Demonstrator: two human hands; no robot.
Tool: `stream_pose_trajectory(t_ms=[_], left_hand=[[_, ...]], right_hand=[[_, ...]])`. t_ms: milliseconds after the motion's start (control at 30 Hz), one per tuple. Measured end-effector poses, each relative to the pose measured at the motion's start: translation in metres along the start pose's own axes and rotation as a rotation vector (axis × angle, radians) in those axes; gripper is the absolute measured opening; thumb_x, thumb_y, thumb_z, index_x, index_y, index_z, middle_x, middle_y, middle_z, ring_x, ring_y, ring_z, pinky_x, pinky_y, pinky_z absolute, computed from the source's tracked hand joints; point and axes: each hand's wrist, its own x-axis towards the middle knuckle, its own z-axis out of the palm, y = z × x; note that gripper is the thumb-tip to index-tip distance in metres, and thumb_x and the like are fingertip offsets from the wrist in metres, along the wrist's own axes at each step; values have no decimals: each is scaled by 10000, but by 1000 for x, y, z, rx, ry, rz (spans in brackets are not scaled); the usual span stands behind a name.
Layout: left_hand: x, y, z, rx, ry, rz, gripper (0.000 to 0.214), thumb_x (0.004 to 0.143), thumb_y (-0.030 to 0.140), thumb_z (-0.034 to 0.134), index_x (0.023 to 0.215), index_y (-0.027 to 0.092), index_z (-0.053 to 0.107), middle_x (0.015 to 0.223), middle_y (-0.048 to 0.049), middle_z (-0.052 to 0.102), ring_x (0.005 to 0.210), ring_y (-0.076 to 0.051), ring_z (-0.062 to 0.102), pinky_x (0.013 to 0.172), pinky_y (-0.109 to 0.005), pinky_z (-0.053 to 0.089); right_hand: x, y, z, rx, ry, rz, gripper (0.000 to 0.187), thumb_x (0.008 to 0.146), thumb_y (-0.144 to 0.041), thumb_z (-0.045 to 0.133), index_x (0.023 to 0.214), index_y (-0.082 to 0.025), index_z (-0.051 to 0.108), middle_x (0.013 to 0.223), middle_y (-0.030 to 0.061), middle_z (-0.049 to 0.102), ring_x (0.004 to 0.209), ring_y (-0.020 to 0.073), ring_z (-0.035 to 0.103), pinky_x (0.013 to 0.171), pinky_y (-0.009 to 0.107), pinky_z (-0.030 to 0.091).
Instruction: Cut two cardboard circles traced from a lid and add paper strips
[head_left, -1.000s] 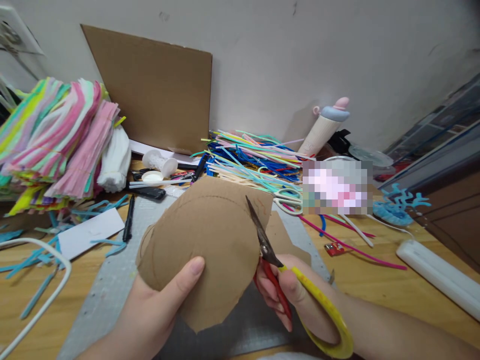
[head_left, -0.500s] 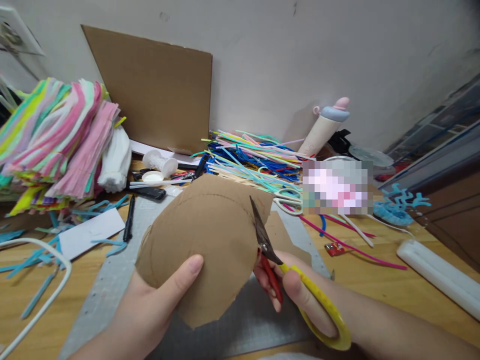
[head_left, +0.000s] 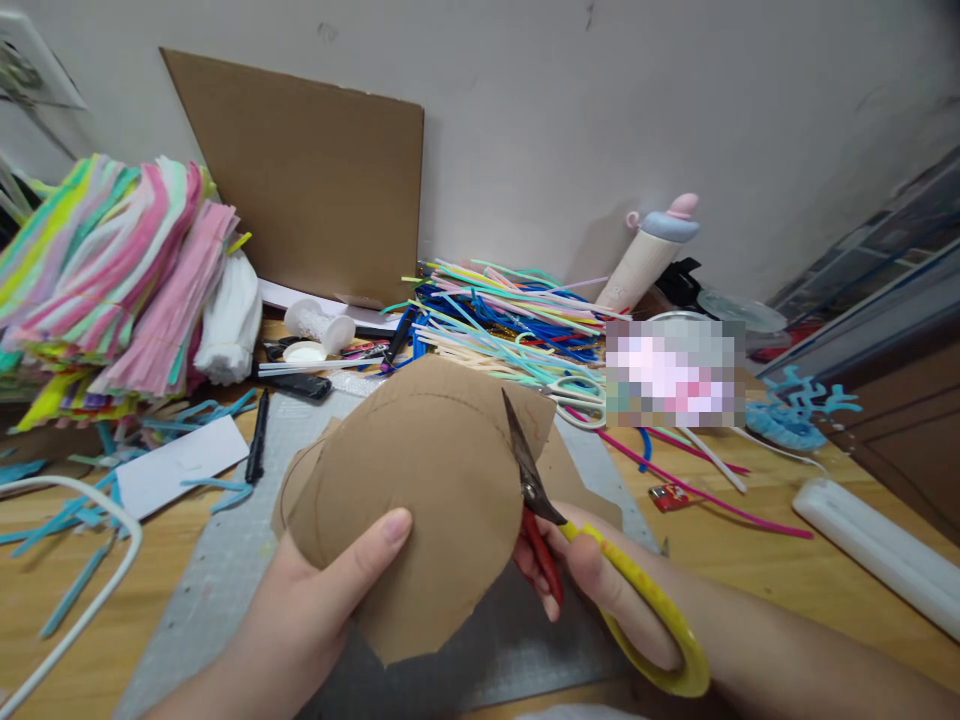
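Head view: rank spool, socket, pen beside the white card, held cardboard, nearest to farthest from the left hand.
1. Held cardboard, in the left hand.
2. Pen, ahead and left.
3. Spool, farther back.
4. Socket, high, far left.

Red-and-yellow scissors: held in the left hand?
No, the right hand holds the red-and-yellow scissors, while the left hand grips the brown cardboard piece.

Looks like a craft workspace, judging by scissors (head_left: 531, 488), marked cardboard (head_left: 427, 460), a cutting mat (head_left: 196, 590) toward the near edge of the wooden surface (head_left: 810, 570), and bundled pipe cleaners (head_left: 112, 275) at its far left corner.
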Motion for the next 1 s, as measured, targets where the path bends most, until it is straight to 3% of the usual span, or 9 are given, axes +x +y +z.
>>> stream_pose_trajectory(t_ms=[200, 433, 667, 833, 1000], left_hand=[[-2, -2, -1, 42, 47, 46, 779, 519, 384, 859, 1230, 233, 577, 830, -31, 756, 951, -300, 689, 687, -283, 596], [-1, -2, -2, 60, 70, 70, 765, 505, 386, 863, 1206, 227, 601, 830, -25, 754, 945, -286, 689, 711, -274, 589], [2, 3, -8, 103, 1, 49, 764, 516, 389, 858, 1224, 254, 602, 901, -27, 771, 848, -262, 716, 571, -227, 581], [-1, 9, -5, 102, -7, 43, 756, 529, 406, 842, 1233, 260, 606, 891, -19, 775, 811, -248, 718, 577, -226, 577], [-3, 12, -1, 94, -3, 40, 791, 535, 400, 839, 1271, 271, 578, 888, -26, 778, 812, -261, 721, 580, -238, 583]], right_hand=[[-3, 10, 9, 42, 68, 36, 638, 828, -786, 258, 753, -182, 448, 657, -22, 399, 517, 95, 413, 489, 225, 371], [-1, 10, 9, 106, 58, 70, 648, 777, -826, 307, 689, -193, 417, 582, -43, 355, 462, 87, 376, 386, 193, 356], [-2, 0, 0, 56, -9, 92, 638, 791, -807, 322, 676, -184, 399, 566, -54, 361, 398, 58, 394, 369, 168, 337], [-3, 0, -3, 32, 3, 107, 626, 796, -801, 321, 663, -192, 369, 544, -70, 319, 367, 51, 361, 343, 163, 310], [-1, -4, -4, -30, -35, 85, 637, 776, -825, 295, 716, -197, 385, 622, -39, 356, 468, 92, 415, 424, 213, 357]])
